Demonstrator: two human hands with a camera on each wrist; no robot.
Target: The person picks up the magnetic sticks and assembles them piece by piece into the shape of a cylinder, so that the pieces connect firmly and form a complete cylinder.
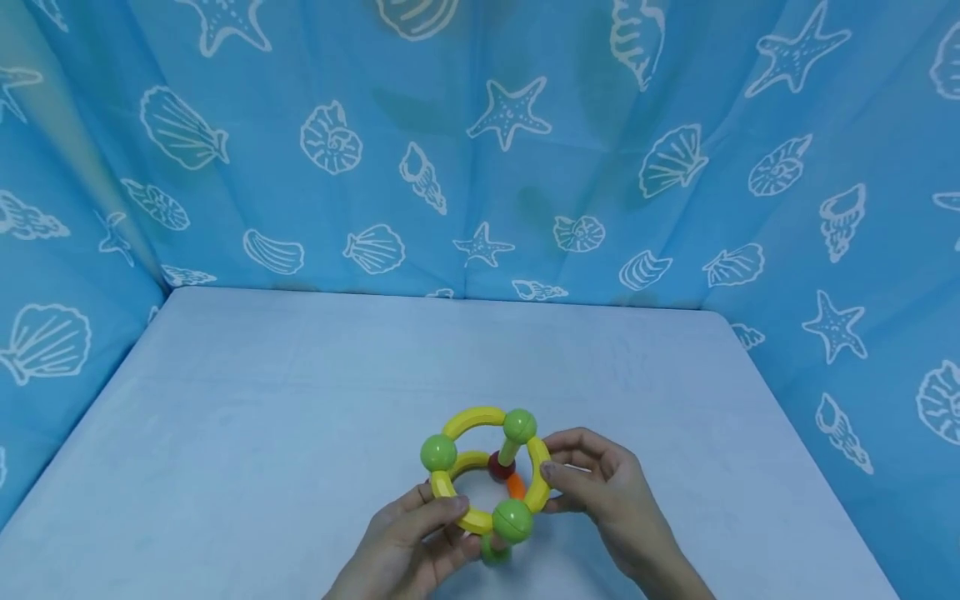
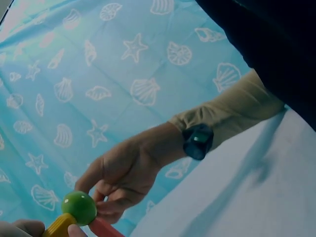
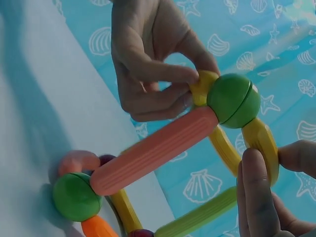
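Observation:
Both hands hold a toy frame built of magnetic balls and sticks, just above the table. Its upper ring has yellow curved sticks (image 1: 476,418) joined by green balls (image 1: 438,452). Straight sticks, among them a pink one (image 3: 155,150) and a light green one (image 3: 200,211), run down to a lower ring with dark red balls (image 1: 501,466) and an orange curved stick (image 1: 516,486). My left hand (image 1: 416,533) pinches a yellow curved stick at the near left. On the opposite side, my right hand (image 1: 611,487) pinches another yellow curved stick between thumb and fingers. Fingers partly hide the lower ring.
A white-covered table (image 1: 300,400) lies under the hands. Behind it and at both sides hangs a blue curtain (image 1: 465,183) printed with white shells and starfish. A dark band with a small device (image 2: 198,141) circles the right wrist.

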